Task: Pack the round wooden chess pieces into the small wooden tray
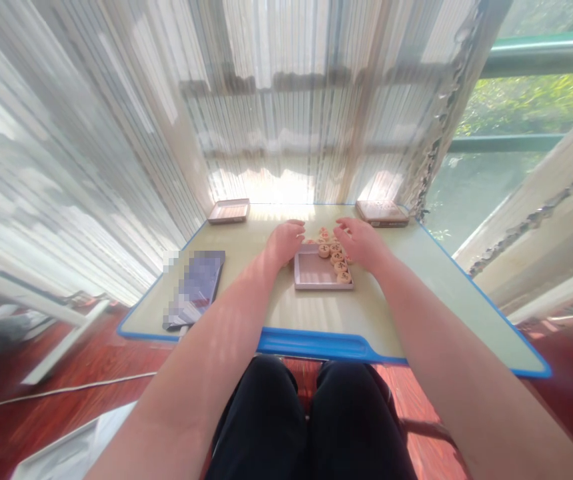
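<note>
A shallow box tray (313,270) lies on the table in front of me. Several round Chinese chess pieces (336,258) sit along its right side and far right corner. More loose pieces (323,234) lie just beyond its far edge, between my hands. By the tray's far left corner, my left hand (285,241) is open, its fingers pointing inward over the table. My right hand (360,241) is on the other side, next to the pieces at the far right corner, with its fingers apart. I see nothing held in either hand. Some pieces are partly hidden behind the right hand.
The pale table (246,293) has a blue rim (311,342). Another shallow tray (229,211) lies at the far left, and a flat box (382,213) at the far right. A dark tablet-like object (199,287), partly pixelated, lies at the left. Curtains (276,120) hang behind.
</note>
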Motion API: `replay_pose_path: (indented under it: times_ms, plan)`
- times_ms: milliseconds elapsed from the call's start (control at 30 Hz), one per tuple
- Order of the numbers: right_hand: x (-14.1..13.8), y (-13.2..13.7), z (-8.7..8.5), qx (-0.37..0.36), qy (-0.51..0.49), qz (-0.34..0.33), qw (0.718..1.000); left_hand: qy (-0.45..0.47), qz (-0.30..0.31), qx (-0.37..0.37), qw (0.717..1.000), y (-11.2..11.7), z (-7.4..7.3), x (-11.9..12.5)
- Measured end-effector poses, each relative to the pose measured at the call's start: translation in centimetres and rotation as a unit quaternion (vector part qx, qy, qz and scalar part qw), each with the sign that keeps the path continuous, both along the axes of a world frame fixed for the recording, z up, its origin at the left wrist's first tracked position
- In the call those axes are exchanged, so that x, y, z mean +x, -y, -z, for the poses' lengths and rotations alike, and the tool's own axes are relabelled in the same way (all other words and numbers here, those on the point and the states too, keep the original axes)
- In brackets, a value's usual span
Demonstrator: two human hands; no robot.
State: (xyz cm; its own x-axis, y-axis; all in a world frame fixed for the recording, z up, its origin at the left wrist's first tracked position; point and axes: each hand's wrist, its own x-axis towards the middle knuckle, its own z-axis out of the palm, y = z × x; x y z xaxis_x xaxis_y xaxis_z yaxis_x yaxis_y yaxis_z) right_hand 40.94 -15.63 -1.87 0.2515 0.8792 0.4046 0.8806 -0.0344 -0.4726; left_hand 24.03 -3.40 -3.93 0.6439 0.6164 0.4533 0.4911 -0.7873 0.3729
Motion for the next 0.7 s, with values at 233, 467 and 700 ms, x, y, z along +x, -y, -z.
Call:
replay_pose_path:
  times_ms: [233,467,700]
  plan:
    - [-0.3,0.2,0.0,0.051,-0.008,-0.023,0.998,0.156,0.023,-0.039,0.987,1.3,-1.2,0.0]
    - [-1.6,0.6,-0.2,0.095,0.026,-0.106,0.99,0.259,0.116,-0.271,0.92,1.8,-1.3,0.3]
    - [-1.7,0.6,-0.3,0.095,0.02,-0.105,0.99,0.275,0.161,-0.387,0.865,2.6,-2.2,-0.1]
